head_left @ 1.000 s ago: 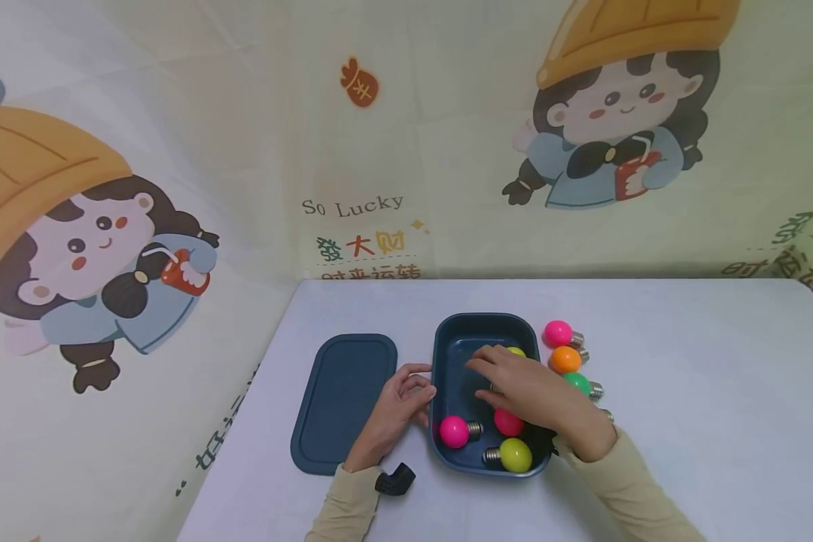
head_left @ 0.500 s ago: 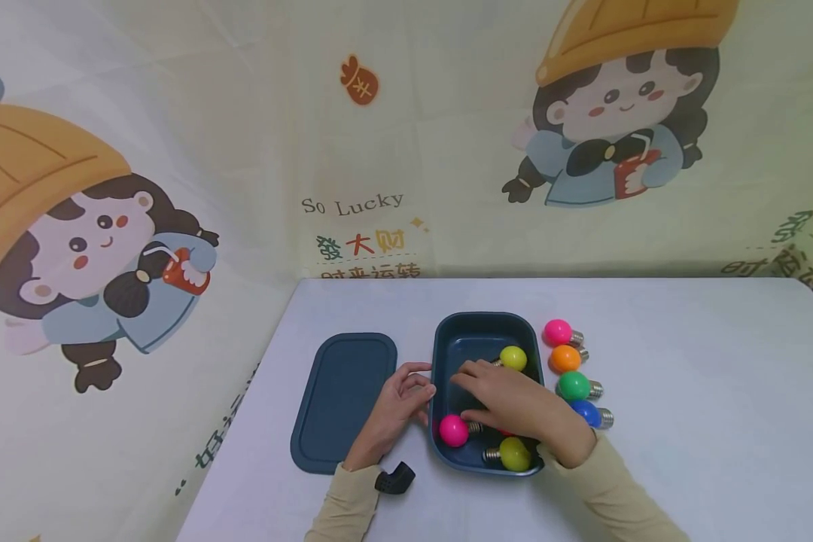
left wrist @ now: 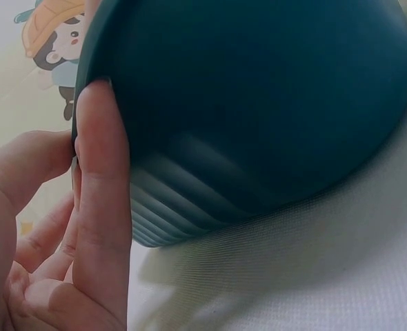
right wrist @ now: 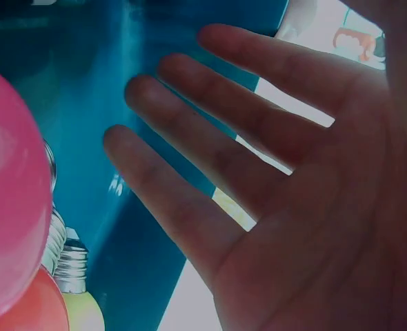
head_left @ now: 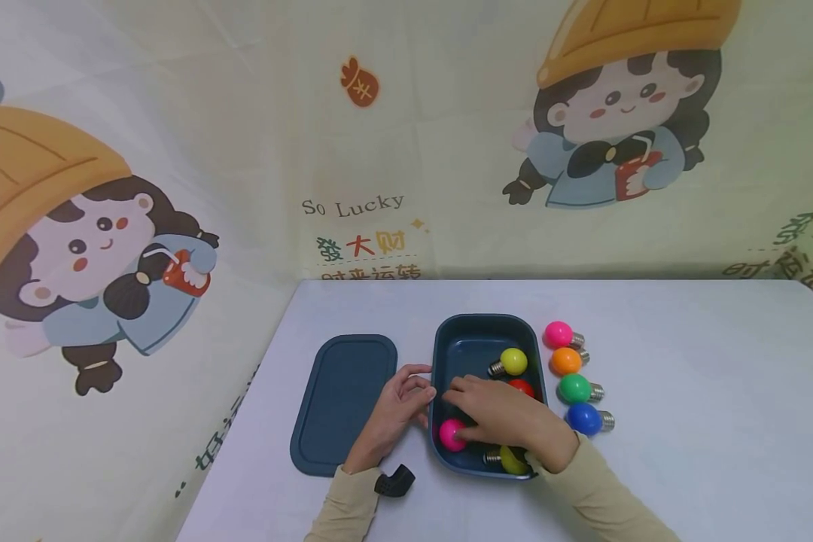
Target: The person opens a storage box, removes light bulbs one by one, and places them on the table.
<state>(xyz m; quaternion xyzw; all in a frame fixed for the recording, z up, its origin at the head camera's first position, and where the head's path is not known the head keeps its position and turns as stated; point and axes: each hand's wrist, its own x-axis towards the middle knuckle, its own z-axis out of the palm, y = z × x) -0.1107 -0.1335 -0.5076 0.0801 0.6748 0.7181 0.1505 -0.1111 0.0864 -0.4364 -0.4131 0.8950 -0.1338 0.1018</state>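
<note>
A dark blue box (head_left: 486, 322) holds several coloured light bulbs. In the head view, my right hand (head_left: 497, 412) reaches into it, thumb tip at the pink bulb (head_left: 451, 435). A yellow bulb (head_left: 514, 361) and a red bulb (head_left: 522, 387) show beyond that hand, and a yellow-green bulb (head_left: 513, 461) is partly hidden under the wrist. The right wrist view has the fingers of my right hand (right wrist: 259, 158) straight and spread, with a pink bulb (right wrist: 10, 193) large at the left. My left hand (head_left: 401, 401) touches the box's left side; its fingers lie against the wall (left wrist: 259, 124).
Right of the box lie a pink bulb (head_left: 558, 334), an orange bulb (head_left: 566, 360), a green bulb (head_left: 574, 388) and a blue bulb (head_left: 584, 418) in a column. A flat dark blue lid (head_left: 345, 403) lies left of it. A printed cloth hangs behind the white table (head_left: 704, 391).
My right hand has moved left and toward the near end of the box, over to the pink bulb. The yellow and red bulbs inside and the blue one outside are uncovered. My left hand stays put.
</note>
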